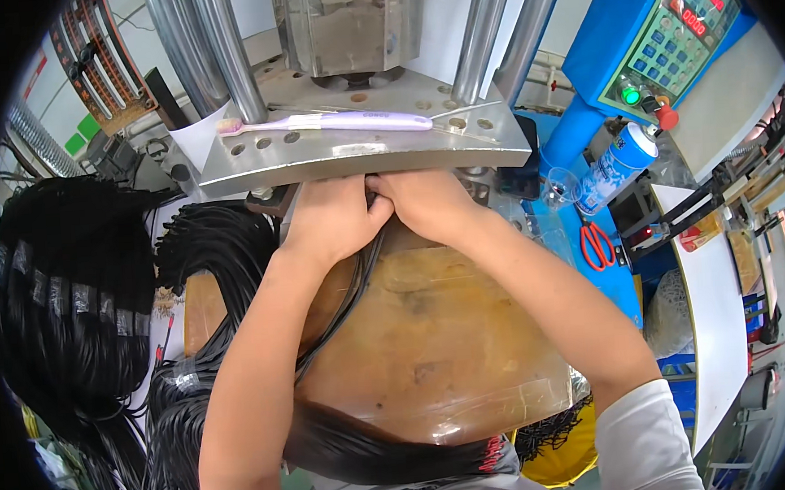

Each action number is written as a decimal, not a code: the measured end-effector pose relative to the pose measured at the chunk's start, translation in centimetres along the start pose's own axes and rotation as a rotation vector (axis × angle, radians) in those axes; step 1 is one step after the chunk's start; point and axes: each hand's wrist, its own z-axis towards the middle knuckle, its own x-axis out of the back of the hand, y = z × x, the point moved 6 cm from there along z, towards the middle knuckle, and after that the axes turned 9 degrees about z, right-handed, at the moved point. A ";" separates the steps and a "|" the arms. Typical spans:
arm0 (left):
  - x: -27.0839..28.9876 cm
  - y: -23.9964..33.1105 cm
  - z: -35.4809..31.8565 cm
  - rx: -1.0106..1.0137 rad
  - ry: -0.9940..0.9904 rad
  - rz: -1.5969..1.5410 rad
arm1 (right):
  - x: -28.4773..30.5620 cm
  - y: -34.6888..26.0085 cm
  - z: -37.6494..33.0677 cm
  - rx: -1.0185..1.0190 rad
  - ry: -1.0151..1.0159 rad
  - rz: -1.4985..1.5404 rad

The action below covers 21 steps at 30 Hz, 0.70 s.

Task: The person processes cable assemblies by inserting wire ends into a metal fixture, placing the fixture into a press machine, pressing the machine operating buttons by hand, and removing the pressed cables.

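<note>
Both hands reach under the front edge of a thick metal press plate point(361, 164), which hides most of their fingers. My left hand point(330, 217) is closed, its thumb bent toward the other hand. A few thin black cables point(359, 278) come out from beneath it and run down over the worn brown board point(452, 331). Pressed against it, my right hand point(428, 202) is also closed, with its thumb side touching the left thumb. What the right fingers hold is hidden. On top of the plate lies a purple toothbrush point(358, 121) beside thin metal rods.
Thick bundles of black cables point(71, 274) hang at the left, with another bundle point(351, 445) across my lap. Steel columns point(219, 58) flank the press. At right stand a blue control box point(659, 40), a spray can point(620, 166) and red-handled scissors point(597, 246).
</note>
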 end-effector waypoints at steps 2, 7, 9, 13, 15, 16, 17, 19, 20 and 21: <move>-1.0 -0.3 1.1 0.052 -0.180 -0.084 | 0.0 0.9 0.5 -0.061 0.025 0.029; -0.6 -0.2 1.3 0.046 -0.159 -0.061 | 0.0 2.2 0.2 -0.150 -0.039 0.122; -0.1 0.1 0.6 0.026 -0.146 -0.044 | 0.3 1.1 -0.7 -0.124 -0.039 0.012; 0.6 1.4 -0.8 -0.080 -0.078 0.057 | 0.4 0.1 -2.0 -0.083 -0.060 -0.100; 0.0 1.4 -1.1 -0.113 -0.086 0.065 | 0.2 0.0 -2.0 -0.010 -0.057 -0.169; -0.1 1.3 -1.0 -0.074 -0.091 0.074 | 0.3 -0.1 -1.6 -0.010 -0.057 -0.166; -0.2 1.1 -0.9 -0.035 -0.095 0.083 | 0.5 -0.3 -1.1 -0.016 -0.034 -0.115; -0.6 0.8 -0.1 -0.003 -0.146 0.037 | 0.6 -0.1 -0.1 -0.023 -0.010 -0.065; -0.9 0.6 0.5 0.027 -0.193 -0.009 | 0.6 0.6 0.3 -0.063 0.024 0.017; -0.9 0.5 0.9 0.025 -0.191 -0.010 | 0.7 1.1 0.5 -0.102 0.058 0.098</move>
